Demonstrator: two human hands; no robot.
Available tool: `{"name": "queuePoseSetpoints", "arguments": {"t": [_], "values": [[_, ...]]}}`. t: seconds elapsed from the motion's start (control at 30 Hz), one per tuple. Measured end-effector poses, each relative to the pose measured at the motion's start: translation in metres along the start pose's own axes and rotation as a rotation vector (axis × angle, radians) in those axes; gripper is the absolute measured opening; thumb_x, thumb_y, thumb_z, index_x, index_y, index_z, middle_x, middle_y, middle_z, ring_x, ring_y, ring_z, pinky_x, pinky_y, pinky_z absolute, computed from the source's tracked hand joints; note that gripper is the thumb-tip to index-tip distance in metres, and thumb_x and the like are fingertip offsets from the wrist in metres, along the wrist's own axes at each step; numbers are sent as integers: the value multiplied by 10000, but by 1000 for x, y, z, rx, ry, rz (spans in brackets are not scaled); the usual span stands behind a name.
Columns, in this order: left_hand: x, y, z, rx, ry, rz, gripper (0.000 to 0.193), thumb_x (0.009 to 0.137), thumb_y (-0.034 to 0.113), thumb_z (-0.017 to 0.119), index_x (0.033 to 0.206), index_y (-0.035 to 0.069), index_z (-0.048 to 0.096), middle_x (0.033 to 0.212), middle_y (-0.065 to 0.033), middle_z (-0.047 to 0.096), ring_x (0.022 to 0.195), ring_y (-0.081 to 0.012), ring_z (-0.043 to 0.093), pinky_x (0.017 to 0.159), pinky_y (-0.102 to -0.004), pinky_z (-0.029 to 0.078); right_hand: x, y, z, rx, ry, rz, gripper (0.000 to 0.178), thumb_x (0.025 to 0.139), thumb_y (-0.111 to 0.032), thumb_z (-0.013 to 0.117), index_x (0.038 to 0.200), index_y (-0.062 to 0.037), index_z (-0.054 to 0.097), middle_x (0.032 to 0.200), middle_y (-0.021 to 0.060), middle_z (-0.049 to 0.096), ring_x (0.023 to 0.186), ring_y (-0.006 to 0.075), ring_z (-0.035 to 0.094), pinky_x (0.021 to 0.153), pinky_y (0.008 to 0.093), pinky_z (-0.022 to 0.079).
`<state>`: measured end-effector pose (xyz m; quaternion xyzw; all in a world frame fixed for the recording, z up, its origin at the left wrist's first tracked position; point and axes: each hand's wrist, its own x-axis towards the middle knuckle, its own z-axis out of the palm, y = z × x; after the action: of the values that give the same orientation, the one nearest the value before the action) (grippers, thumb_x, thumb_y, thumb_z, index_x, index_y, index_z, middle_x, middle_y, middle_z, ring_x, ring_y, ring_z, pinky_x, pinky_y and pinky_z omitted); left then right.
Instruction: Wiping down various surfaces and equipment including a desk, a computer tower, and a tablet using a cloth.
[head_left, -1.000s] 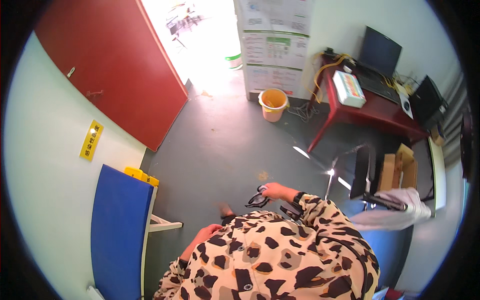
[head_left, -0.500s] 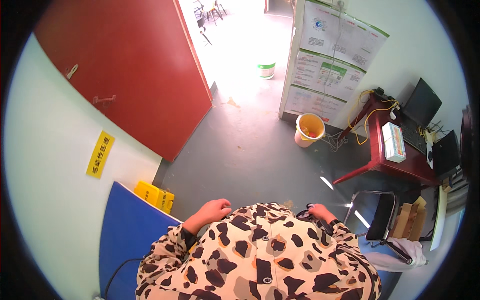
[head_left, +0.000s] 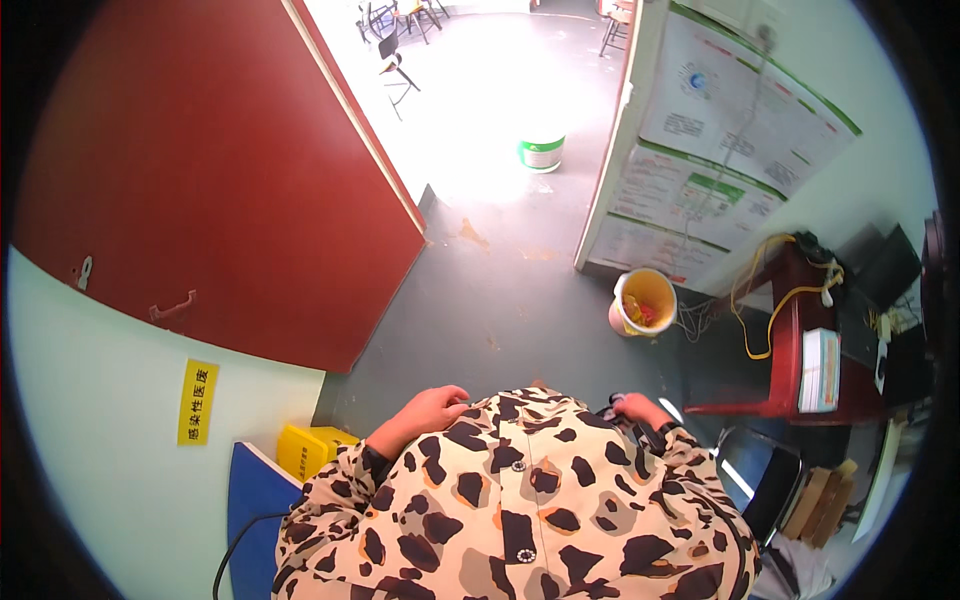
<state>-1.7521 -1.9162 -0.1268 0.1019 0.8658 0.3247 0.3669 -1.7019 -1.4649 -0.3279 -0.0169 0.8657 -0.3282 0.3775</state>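
My left hand (head_left: 432, 408) is beside the front of a spotted, buttoned shirt (head_left: 520, 480). Its fingers reach loosely forward and apart, and nothing shows in them. My right hand (head_left: 642, 408) is at the other side of the shirt, with its fingers curled. A dark bit of material (head_left: 614, 408) shows at those fingers; its kind is too small to tell. Both forearms are in spotted sleeves with dark cuffs.
A red door (head_left: 230, 190) stands open at the left. A green-and-white bucket (head_left: 541, 153) is in the bright doorway. By the door frame stands a waste bin (head_left: 618, 318). A red desk (head_left: 785, 375), a chair (head_left: 775, 490) and yellow boxes (head_left: 305, 450) are nearby.
My view has shifted toward the doorway; the bin, desk and door have slid lower in the picture and more chairs show beyond. Both hands keep nearly the same places.
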Motion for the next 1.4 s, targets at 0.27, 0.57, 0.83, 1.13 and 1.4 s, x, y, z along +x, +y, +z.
{"name": "queuePoseSetpoints", "arguments": {"t": [0.27,0.57,0.83,1.13,1.4], "values": [[92,-40,-61,-473,24,-142,343,863,269,550,1076,8,615,993,-125,654,916,-213,617,833,-308,466,151,-137,-172,345,171,-13,295,748,-191,543,972,-18,623,678,106,623,508,195,604,491,312,487],[217,-62,-233,-341,47,-124,342,867,274,560,1062,-1,618,992,-124,653,913,-213,613,823,-311,465,251,-193,-212,675,133,182,208,842,-223,530,881,-31,599,719,56,635,534,167,629,425,270,457],[335,-47,-382,9,-93,-36,355,828,254,578,1091,16,605,953,-134,659,893,-224,626,795,-310,478,292,-216,-237,969,340,384,349,862,-366,494,910,-37,602,692,83,629,487,197,614,376,302,415],[497,34,-485,98,-228,175,353,831,249,579,1081,0,586,947,-160,656,871,-290,632,769,-348,488,417,-205,-297,1116,562,408,479,914,-422,500,1041,24,622,909,133,656,742,204,626,647,332,496],[597,57,-551,36,-298,294,283,882,186,589,1108,18,560,883,-134,655,821,-253,633,739,-320,484,510,-232,-461,746,552,208,521,899,-411,519,993,94,605,876,123,658,818,160,583,705,308,459]]}}
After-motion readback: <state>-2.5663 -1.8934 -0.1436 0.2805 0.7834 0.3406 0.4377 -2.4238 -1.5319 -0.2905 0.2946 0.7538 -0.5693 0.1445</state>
